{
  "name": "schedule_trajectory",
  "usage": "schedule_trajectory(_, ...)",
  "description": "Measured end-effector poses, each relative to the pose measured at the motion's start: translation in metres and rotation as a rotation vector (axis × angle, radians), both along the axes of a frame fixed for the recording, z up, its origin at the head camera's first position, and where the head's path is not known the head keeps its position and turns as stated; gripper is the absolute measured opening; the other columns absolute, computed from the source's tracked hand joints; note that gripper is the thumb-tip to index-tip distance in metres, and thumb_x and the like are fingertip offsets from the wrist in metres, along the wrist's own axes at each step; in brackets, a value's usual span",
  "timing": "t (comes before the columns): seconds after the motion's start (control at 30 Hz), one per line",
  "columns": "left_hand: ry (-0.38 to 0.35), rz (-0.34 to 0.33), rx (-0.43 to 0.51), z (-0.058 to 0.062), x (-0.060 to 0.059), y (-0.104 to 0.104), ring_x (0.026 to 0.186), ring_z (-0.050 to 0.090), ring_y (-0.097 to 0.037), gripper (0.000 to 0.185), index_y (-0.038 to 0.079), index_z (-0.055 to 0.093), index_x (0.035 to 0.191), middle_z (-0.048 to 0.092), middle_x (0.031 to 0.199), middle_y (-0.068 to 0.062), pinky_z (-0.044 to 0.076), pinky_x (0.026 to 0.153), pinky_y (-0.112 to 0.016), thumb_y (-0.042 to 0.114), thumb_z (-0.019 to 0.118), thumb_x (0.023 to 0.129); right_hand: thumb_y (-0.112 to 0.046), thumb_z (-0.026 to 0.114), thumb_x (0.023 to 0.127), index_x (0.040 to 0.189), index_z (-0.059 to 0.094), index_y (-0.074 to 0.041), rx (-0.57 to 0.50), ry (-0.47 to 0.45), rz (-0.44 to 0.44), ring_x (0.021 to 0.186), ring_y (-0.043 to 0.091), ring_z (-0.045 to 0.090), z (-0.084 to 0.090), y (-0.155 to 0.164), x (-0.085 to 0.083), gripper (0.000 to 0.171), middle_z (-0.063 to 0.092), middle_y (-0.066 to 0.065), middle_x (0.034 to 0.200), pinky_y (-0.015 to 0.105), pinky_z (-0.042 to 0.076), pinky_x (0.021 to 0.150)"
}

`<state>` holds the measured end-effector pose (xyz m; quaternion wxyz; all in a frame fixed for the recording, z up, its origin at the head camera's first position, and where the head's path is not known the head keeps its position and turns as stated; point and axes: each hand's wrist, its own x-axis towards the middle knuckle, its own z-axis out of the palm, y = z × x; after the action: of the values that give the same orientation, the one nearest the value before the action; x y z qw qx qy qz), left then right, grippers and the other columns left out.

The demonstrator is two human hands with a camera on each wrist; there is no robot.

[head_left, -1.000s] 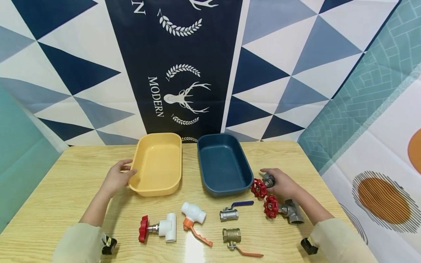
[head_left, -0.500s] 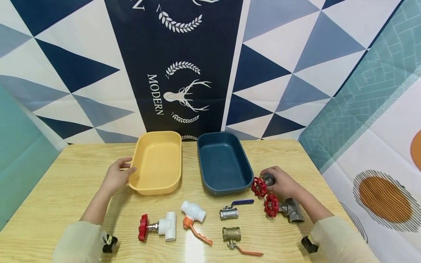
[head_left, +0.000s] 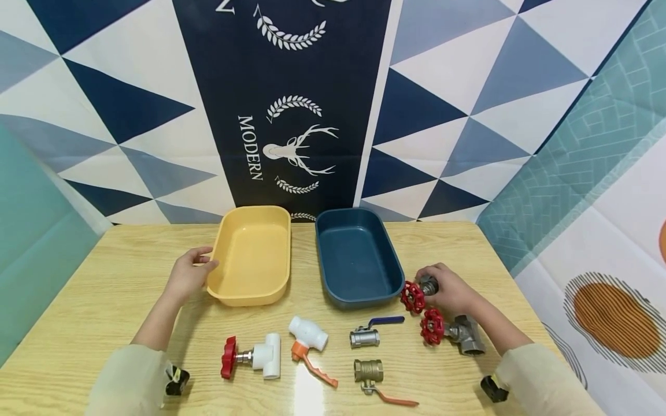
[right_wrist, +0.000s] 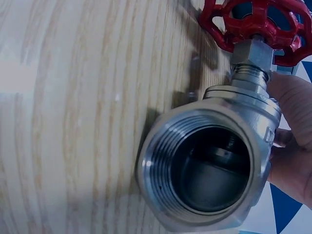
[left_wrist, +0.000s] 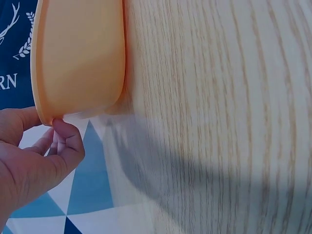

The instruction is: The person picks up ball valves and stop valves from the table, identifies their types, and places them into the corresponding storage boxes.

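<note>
1. One steel gate valve (head_left: 422, 289) with a red handwheel (head_left: 413, 297) lay on the table (head_left: 104, 300), just off the near right corner of the blue tray (head_left: 359, 260). The right hand (head_left: 451, 289) had its fingers curled round the valve's grey body.
2. Its long axis, from handwheel through stem to body, ran roughly level: the wheel pointed toward the blue tray and the body lay under the palm, on the side away from the tray.
3. In the right wrist view, the valve's threaded port (right_wrist: 209, 165) faced the camera, with fingers (right_wrist: 292, 146) wrapped behind the body. I could not tell whether the valve rested on the table or was lifted a little.
4. The blue tray lay just beside the held valve, so the right hand was by far the nearer one. The left hand (head_left: 188, 277) was well apart on the tray's far side, pinching the rim of the yellow tray (head_left: 253, 254), which stood beside the blue one.
5. A second red-wheeled steel valve (head_left: 452, 332) lay near the right forearm, nearer the person than the blue tray.
6. Nearer still lay a blue-lever valve (head_left: 369, 332), a brass valve (head_left: 372, 375), a white orange-lever valve (head_left: 308, 341) and a white red-wheeled valve (head_left: 252, 358).
7. Most of the held valve's body was hidden by the hand in the head view.
</note>
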<state>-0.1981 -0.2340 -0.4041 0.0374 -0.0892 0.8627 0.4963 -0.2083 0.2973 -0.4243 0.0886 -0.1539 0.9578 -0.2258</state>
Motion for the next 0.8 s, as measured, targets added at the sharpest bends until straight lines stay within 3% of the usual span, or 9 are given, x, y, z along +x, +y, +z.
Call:
schedule_trajectory(0.4, -0.009, 0.005, 0.023, 0.002, 0.000, 0.001, 0.079, 0.049, -0.007, 0.049, -0.006, 0.037, 0.138, 0.043, 0.117, -0.020, 0.050, 0.059, -0.017, 0.015, 0.050, 0.095, -0.009, 0.070, 0.077, 0.110, 0.058, -0.008, 0.003, 0.016, -0.012, 0.096, 0.032, 0.054, 0.005, 0.007, 0.004, 0.036, 0.049, 0.024, 0.114, 0.048, 0.052, 0.081)
schedule_trajectory(0.8, -0.016, 0.010, 0.029, 0.000, -0.001, 0.000, 0.079, 0.049, -0.007, 0.049, -0.005, 0.037, 0.138, 0.043, 0.114, -0.017, 0.052, 0.061, -0.017, 0.015, 0.050, 0.095, -0.012, 0.072, 0.076, 0.109, 0.058, -0.007, -0.026, 0.031, -0.040, 0.088, 0.028, 0.053, 0.011, 0.008, 0.006, 0.036, 0.049, 0.023, 0.108, 0.039, 0.051, 0.072)
